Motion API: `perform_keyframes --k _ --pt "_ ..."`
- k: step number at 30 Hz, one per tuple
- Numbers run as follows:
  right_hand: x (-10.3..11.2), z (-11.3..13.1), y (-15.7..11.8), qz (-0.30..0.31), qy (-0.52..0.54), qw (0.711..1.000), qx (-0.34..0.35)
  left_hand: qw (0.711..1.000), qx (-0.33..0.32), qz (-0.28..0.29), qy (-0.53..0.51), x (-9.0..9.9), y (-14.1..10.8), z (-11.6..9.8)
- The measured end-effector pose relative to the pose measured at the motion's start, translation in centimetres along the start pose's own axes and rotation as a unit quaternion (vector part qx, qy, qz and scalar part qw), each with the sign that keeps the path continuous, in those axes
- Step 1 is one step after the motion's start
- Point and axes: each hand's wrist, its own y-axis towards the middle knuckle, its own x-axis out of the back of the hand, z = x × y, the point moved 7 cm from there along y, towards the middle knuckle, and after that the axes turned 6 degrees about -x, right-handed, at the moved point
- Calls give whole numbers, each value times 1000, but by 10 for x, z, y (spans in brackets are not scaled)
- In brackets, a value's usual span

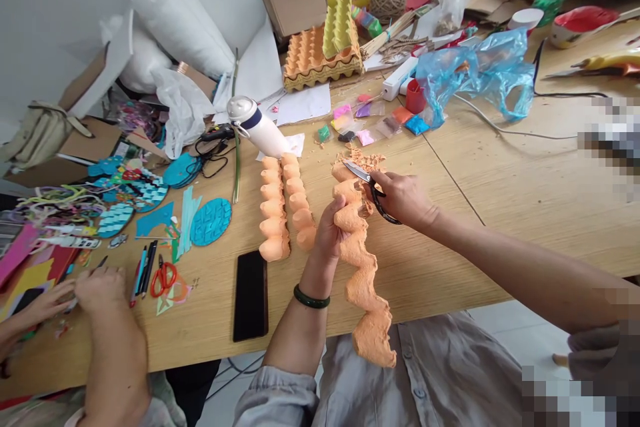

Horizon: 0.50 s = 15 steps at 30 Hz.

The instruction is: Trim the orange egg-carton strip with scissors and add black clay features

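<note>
My left hand point(331, 230), with a dark bangle at its wrist, grips a long strip of orange egg carton point(361, 273) near its upper part. The strip hangs over the table edge toward my lap. In my right hand point(406, 199) are black-handled scissors point(381, 203), their blades lying against the top cup of the strip. Orange scraps point(373, 159) are piled just behind the blades. Two more orange carton strips, one on the left point(273, 210) and one beside it point(299, 200), lie cups up on the table.
A black phone point(251, 297) lies near the front edge. Behind the strips stands a white bottle point(257, 125). Egg trays point(313, 57), small colored packets point(365, 137) and a blue plastic bag point(480, 73) are farther back. Another person's hands point(100, 287) work at the left, near red scissors point(163, 277).
</note>
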Motion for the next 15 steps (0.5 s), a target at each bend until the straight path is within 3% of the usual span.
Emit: perform_keyframes --k 4,8,13,15 --pt "6 -16 -2 46 204 976 -57 1000 -5 -12 -6 1 -1 -4" --pt "7 -25 -6 161 401 890 -147 999 -44 -7 -24 -2 0 -13" --pt "4 -12 -12 258 524 788 -194 993 -106 26 -36 -7 0 -20" --pt "0 -7 -13 273 556 760 -195 990 -133 28 -37 -5 -1 -24"
